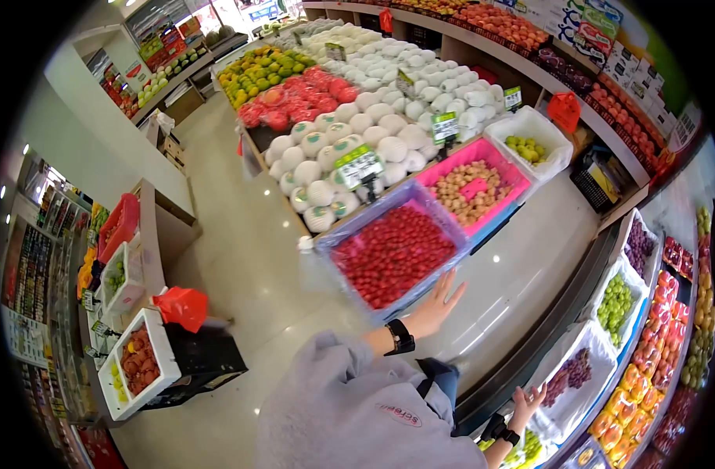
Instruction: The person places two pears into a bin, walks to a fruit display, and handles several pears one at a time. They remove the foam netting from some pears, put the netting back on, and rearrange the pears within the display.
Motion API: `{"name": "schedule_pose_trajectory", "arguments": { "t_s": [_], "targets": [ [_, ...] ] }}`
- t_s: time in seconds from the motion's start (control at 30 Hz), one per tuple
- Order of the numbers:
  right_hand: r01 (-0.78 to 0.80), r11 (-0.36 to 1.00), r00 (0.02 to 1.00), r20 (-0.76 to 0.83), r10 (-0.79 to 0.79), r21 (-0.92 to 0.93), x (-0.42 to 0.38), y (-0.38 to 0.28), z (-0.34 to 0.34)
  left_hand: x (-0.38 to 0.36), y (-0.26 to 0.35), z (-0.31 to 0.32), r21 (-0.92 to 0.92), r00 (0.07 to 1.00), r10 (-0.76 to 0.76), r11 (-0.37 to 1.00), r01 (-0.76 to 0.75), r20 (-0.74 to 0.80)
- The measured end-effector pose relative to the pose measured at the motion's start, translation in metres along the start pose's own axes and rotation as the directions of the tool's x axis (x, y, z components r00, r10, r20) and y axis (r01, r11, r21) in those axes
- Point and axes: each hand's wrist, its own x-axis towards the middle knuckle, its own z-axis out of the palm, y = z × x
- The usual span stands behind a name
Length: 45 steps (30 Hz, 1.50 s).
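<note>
Left hand (pixel 434 306) of ours: nothing in it, fingers spread, right by near side of plastic-lined crate (pixel 445 213) full of small red fruit (pixel 392 254). Can't tell if fingertips touch crate. Right hand (pixel 527 404) looks empty too, fingers loosely apart, just beside white-lined box (pixel 578 402) with dark grapes (pixel 578 367); contact unclear there as well. Past left hand, behind red fruit, we see pink crate (pixel 515 175) of small tan fruit (pixel 455 199). Green grapes (pixel 615 309) sit farther out from right hand. Black bands (pixel 400 336) on both our wrists.
</note>
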Motion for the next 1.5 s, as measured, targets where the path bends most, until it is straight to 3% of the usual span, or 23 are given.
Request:
{"name": "schedule_pose_trajectory", "arguments": {
  "t_s": [0.03, 0.07, 0.13, 0.2, 0.23, 0.27, 0.37, 0.4, 0.53, 0.67, 0.77, 0.83, 0.93, 1.0, 1.07, 1.13, 1.2, 1.3, 1.37, 1.5],
  "targets": [
    [-0.123, 0.989, 0.988, 0.083, 0.130, -0.086, 0.031, -0.005, -0.009, 0.025, 0.022, -0.009, 0.108, 1.000, 0.009, 0.994, -0.009, 0.005],
    [0.147, 0.970, 0.987, 0.097, -0.130, -0.193, 0.052, -0.021, -0.005, 0.047, 0.038, -0.010, 0.213, 1.000, 0.009, 0.977, -0.012, 0.016],
    [0.281, 0.870, 0.959, 0.093, -0.266, -0.406, 0.108, -0.026, -0.013, 0.092, 0.057, 0.012, 0.168, 0.999, 0.003, 0.986, 0.005, -0.048],
    [0.300, 0.817, 0.949, 0.065, -0.309, -0.493, 0.163, -0.042, -0.023, 0.136, 0.072, 0.043, 0.120, 0.989, -0.031, 0.992, 0.049, -0.144],
    [0.314, 0.796, 0.940, 0.051, -0.337, -0.517, 0.190, -0.050, -0.028, 0.159, 0.072, 0.062, 0.109, 0.994, -0.020, 0.994, 0.032, -0.106],
    [0.319, 0.811, 0.941, 0.057, -0.335, -0.490, 0.216, -0.058, -0.032, 0.182, 0.077, 0.069, 0.094, 0.998, -0.011, 0.995, 0.017, -0.063],
    [0.283, 0.923, 0.958, 0.114, -0.262, -0.262, 0.285, -0.085, -0.037, 0.244, 0.102, 0.071, -0.254, 0.960, -0.274, 0.934, 0.250, -0.061],
    [0.254, 0.951, 0.961, 0.162, -0.226, -0.178, 0.309, -0.093, -0.035, 0.264, 0.105, 0.067, -0.177, 0.952, -0.201, 0.971, 0.162, -0.231],
    [0.077, 0.997, 0.915, 0.397, -0.078, 0.020, 0.412, -0.120, -0.002, 0.346, 0.082, 0.079, -0.212, 0.833, -0.448, 0.893, 0.397, -0.326],
    [0.029, 0.998, 0.878, 0.476, -0.053, 0.056, 0.525, -0.132, 0.053, 0.448, 0.047, 0.084, -0.138, 0.750, -0.481, 0.869, 0.475, -0.454],
    [0.050, 0.996, 0.890, 0.449, -0.078, 0.075, 0.613, -0.152, 0.089, 0.547, 0.002, 0.115, -0.139, 0.832, -0.351, 0.936, 0.323, -0.430],
    [0.097, 0.992, 0.907, 0.405, -0.120, 0.075, 0.673, -0.173, 0.105, 0.628, -0.018, 0.131, -0.151, 0.874, -0.193, 0.979, 0.139, -0.445],
    [0.224, 0.965, 0.897, 0.357, -0.259, 0.137, 0.765, -0.191, 0.122, 0.749, 0.005, 0.125, -0.319, 0.893, -0.087, 0.945, -0.065, -0.441],
    [0.279, 0.949, 0.886, 0.343, -0.313, 0.146, 0.822, -0.198, 0.125, 0.819, 0.032, 0.124, -0.229, 0.911, 0.015, 0.966, -0.119, -0.411],
    [0.297, 0.948, 0.893, 0.318, -0.319, 0.115, 0.882, -0.198, 0.126, 0.877, 0.042, 0.117, -0.326, 0.953, 0.055, 0.932, -0.155, -0.297],
    [0.247, 0.968, 0.922, 0.299, -0.246, 0.036, 0.947, -0.184, 0.125, 0.936, 0.047, 0.105, -0.437, 0.994, 0.093, 0.893, -0.107, -0.053],
    [0.185, 0.982, 0.926, 0.330, -0.183, 0.025, 1.016, -0.177, 0.130, 0.983, 0.034, 0.109, -0.317, 0.988, 0.048, 0.944, -0.093, -0.148],
    [0.115, 0.990, 0.901, 0.412, -0.140, 0.085, 1.111, -0.194, 0.159, 1.043, 0.005, 0.124, -0.205, 0.970, -0.077, 0.978, 0.030, -0.229],
    [0.101, 0.995, 0.869, 0.484, -0.100, 0.024, 1.174, -0.224, 0.187, 1.079, -0.015, 0.131, -0.104, 0.955, -0.170, 0.983, 0.148, -0.245],
    [0.114, 0.983, 0.696, 0.718, 0.023, -0.142, 1.290, -0.270, 0.265, 1.155, -0.023, 0.108, -0.062, 0.901, -0.342, 0.939, 0.338, -0.265]
  ]
}}
